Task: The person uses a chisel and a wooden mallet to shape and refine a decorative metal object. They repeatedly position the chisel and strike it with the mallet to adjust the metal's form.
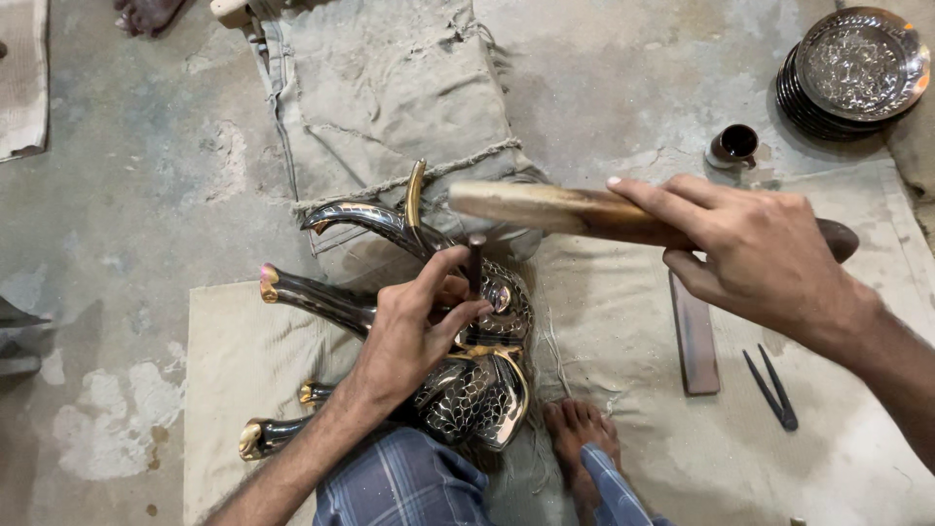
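Head view, looking down at a concrete floor point(146, 195) spread with cloth. Item one: a metal elephant figure point(467, 375), dark with engraved pattern and brass-coloured trim, is laid on its side on a pale cloth point(243, 351), its legs pointed left and its trunk and tusk curved upward; it is wedged against the person's bare foot point(581, 433) and checked trouser leg point(404, 487). Item two: a small dark punch point(475, 261) is held upright on the figure's head, pinched between thumb and fingers of the left hand point(419, 326), which is closed around it and rested on the figure. Item three: a wooden mallet point(555, 209) is held level above the punch, its handle gripped in the closed right hand point(755, 253), index finger laid along the wood. Item four: a folded sack point(390, 88), tied with cord, is laid behind the figure. Item five: a flat dark bar point(693, 336) and a pair of dark tweezers point(772, 388) are laid on cloth at right. Item six: a small dark cup point(735, 144) and a stack of engraved metal plates point(852, 70) are set on the floor, upper right
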